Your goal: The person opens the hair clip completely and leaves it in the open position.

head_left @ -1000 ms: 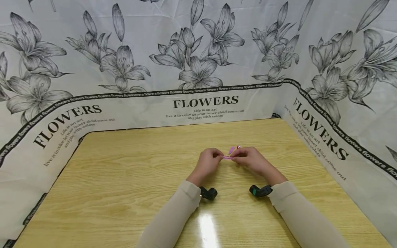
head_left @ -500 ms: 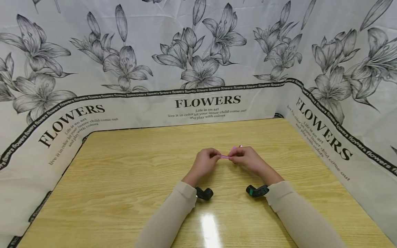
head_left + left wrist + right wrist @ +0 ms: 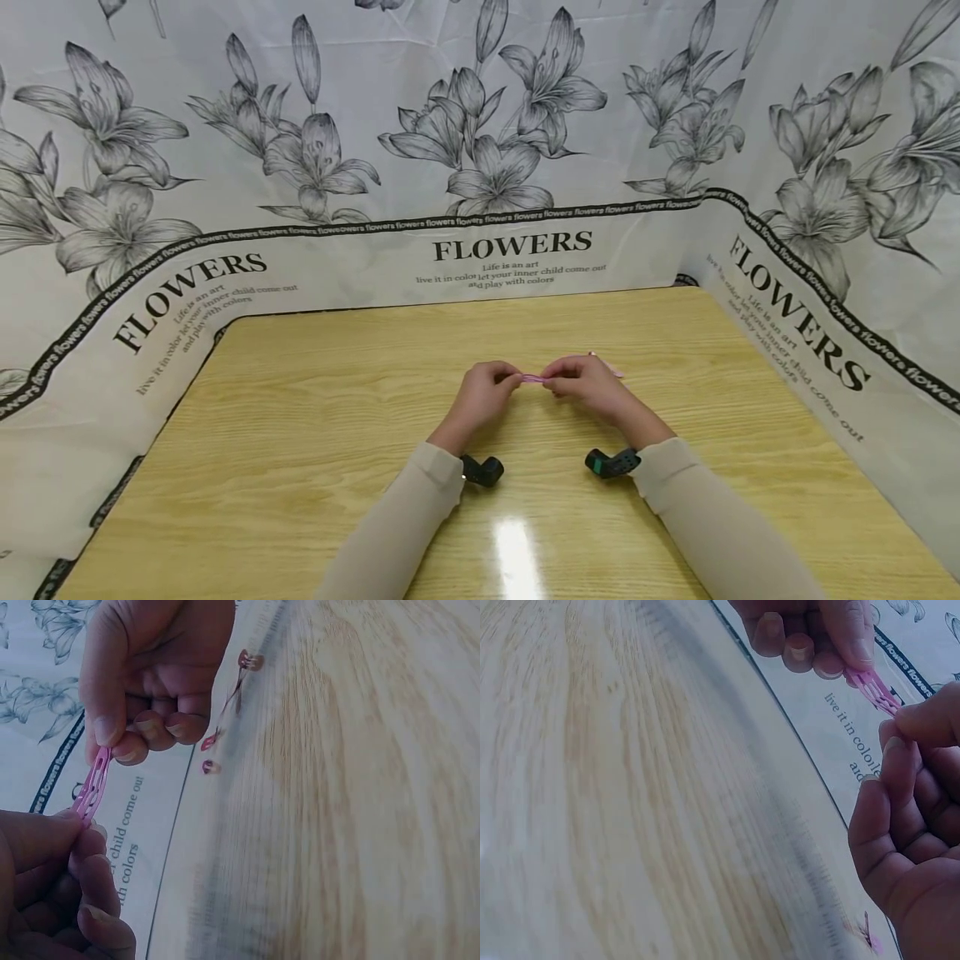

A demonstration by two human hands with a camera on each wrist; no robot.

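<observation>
A pink snap hair clip [image 3: 533, 378] is stretched between my two hands above the table. My left hand [image 3: 482, 398] pinches one end between thumb and forefinger, and my right hand [image 3: 592, 388] pinches the other. In the left wrist view, the slotted frame of the hair clip [image 3: 91, 787] shows between the fingertips. The right wrist view has the same hair clip [image 3: 874, 691] tilted, both ends covered by fingertips. Just behind my right hand lie small pink and reddish items [image 3: 609, 367], partly hidden; their kind is hard to tell.
A wooden table [image 3: 322, 433] spreads under both hands. White cloth walls [image 3: 360, 287] with printed flowers and lettering close it in at the back and sides. A black wrist camera [image 3: 483, 471] sits on the left wrist and another black camera [image 3: 611, 462] on the right.
Both hands have drifted left in the head view with the hair clip still pinched between them. The view itself has turned slightly. The small items behind the right hand show differently now.
</observation>
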